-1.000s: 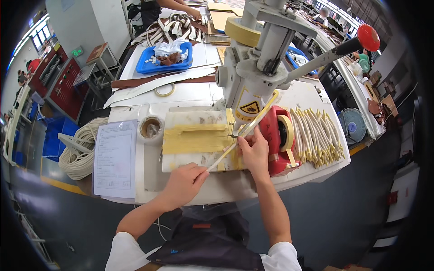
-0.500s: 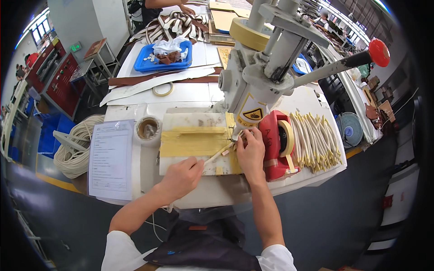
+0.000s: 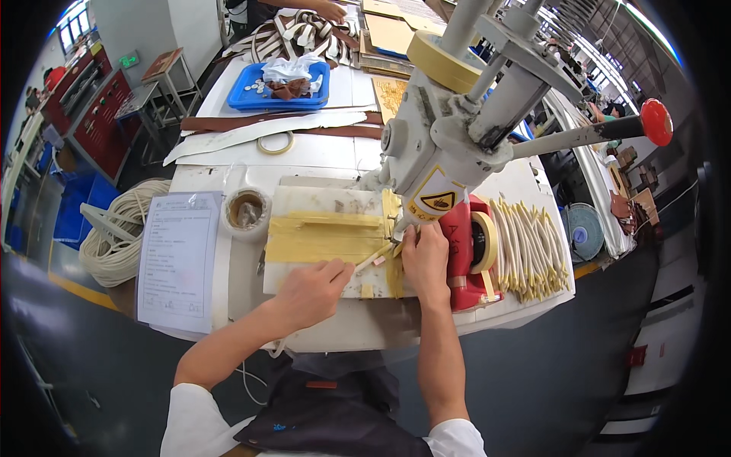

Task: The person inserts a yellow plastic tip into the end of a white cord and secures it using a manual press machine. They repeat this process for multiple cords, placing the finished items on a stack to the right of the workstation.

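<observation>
A short white cord (image 3: 371, 260) with a yellowish tip slants up from my left hand (image 3: 314, 290) toward the foot of a grey hand press (image 3: 419, 152). My left fingers are closed on its lower end. My right hand (image 3: 426, 259) is bent in a pinch beside the press's lower tip; what it pinches is hidden. Below lies a pale work plate (image 3: 320, 278) partly covered with yellow tape (image 3: 320, 240). Close to the right of my right hand stands a red tape dispenser (image 3: 466, 286) with a yellowish tape roll.
Many white cords with yellow ends (image 3: 529, 247) lie in a row at right. On the left are a coil of cord (image 3: 114, 247), a printed sheet (image 3: 179, 255) and a wrapped roll (image 3: 247, 213). Farther back sit strips, a blue tray (image 3: 244, 95) and another person's hand (image 3: 330, 11).
My left hand has shifted slightly right along the cord, toward the press. The right hand stays by the press tip, its fingers drawn closer together. The whole view has shifted a little.
</observation>
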`<act>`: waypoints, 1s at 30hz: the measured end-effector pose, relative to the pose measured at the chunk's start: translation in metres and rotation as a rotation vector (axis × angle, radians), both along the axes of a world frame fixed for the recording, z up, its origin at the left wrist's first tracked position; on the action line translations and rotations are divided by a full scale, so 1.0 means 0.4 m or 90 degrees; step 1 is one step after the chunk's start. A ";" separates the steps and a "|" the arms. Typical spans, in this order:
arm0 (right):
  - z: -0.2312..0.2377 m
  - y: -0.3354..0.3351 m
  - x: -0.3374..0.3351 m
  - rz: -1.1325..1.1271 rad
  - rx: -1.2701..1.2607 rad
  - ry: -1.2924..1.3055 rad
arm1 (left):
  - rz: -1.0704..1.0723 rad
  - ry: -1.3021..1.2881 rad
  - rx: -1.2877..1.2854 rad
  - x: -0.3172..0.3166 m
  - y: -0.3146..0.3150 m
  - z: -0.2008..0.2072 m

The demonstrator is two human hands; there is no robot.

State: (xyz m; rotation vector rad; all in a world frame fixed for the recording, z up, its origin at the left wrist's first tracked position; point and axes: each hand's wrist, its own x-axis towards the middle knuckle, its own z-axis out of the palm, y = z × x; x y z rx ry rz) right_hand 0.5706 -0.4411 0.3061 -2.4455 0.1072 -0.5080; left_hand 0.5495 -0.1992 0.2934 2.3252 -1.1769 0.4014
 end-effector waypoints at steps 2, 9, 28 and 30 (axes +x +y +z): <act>0.003 0.000 0.003 -0.011 0.018 0.020 | -0.001 -0.011 0.014 0.003 -0.005 0.001; 0.005 -0.009 0.020 -0.009 0.014 0.029 | 0.006 0.008 0.039 0.005 -0.019 0.015; 0.000 -0.009 0.035 -0.038 0.005 0.067 | 0.010 0.034 0.073 0.012 -0.039 0.028; -0.007 -0.011 0.036 -0.037 0.000 0.062 | 0.009 0.036 0.071 0.012 -0.040 0.028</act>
